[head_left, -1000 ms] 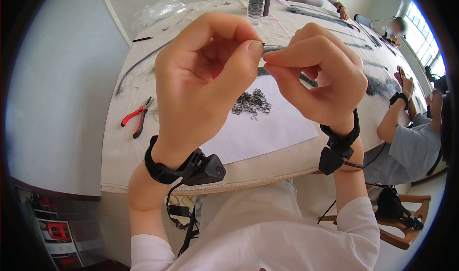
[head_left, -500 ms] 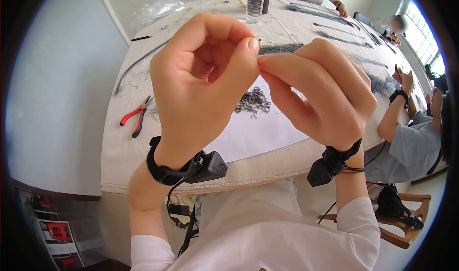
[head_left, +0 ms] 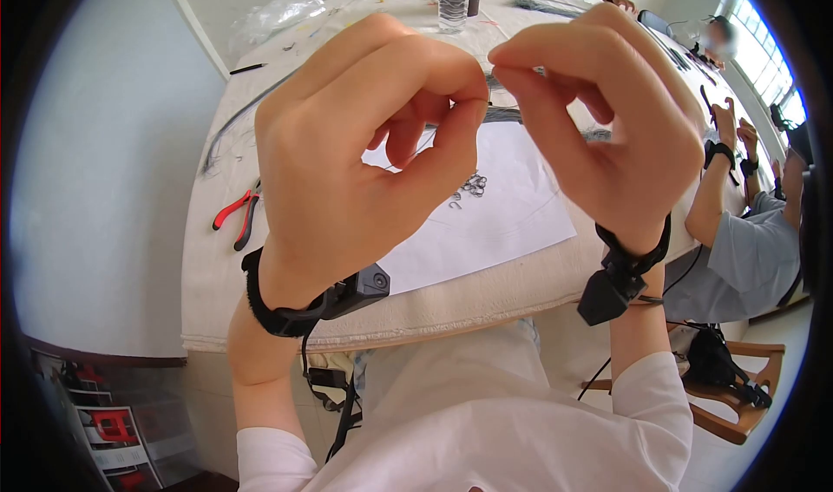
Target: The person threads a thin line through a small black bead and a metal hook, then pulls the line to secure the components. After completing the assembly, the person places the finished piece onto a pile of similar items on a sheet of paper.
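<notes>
Left hand (head_left: 356,145): thumb and forefinger were drawn together at the tips, the gap narrowed to nothing; a small dark piece (head_left: 490,103) was pinched there, its far end left projecting, its exact form too small to be told. Right hand (head_left: 633,136): thumb and forefinger were likewise closed in a pinch, held just beside the left fingertips, apart from them; whether anything was gripped could not be told.

Dark rings (head_left: 474,186): loosely heaped below the left fingertips, partly hidden by the left thumb. White paper (head_left: 503,240): spread under both hands, with the rings laid upon it. Dark strands (head_left: 503,115): bundled beyond the paper, seen just under the fingertips. Pliers (head_left: 247,213), red and black: laid well to the left of the fingers. Black pen (head_left: 247,68): placed farther off, on the same side. Clear bottle (head_left: 454,6): stood upright beyond the fingertips.
</notes>
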